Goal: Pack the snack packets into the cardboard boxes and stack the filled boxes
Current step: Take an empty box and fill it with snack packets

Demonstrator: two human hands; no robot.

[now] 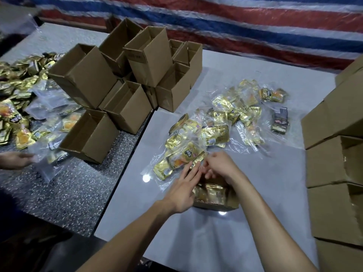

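A small open cardboard box (216, 205) stands on the grey table (196, 238) right in front of me, with gold snack packets showing inside it. My left hand (182, 191) lies with straight fingers on the box's left edge, reaching toward a clear bag of gold packets (182, 156). My right hand (220, 165) hovers over the box's far side with fingers loosely curled; what it holds, if anything, is hidden. More bagged gold packets (239, 112) lie spread farther back on the table.
A pile of empty open boxes (127, 75) fills the table's back left. Stacked boxes (334, 154) rise at the right edge. On the speckled table (68, 185) another person's hand (15, 160) touches a plastic bag beside a heap of packets (21, 79).
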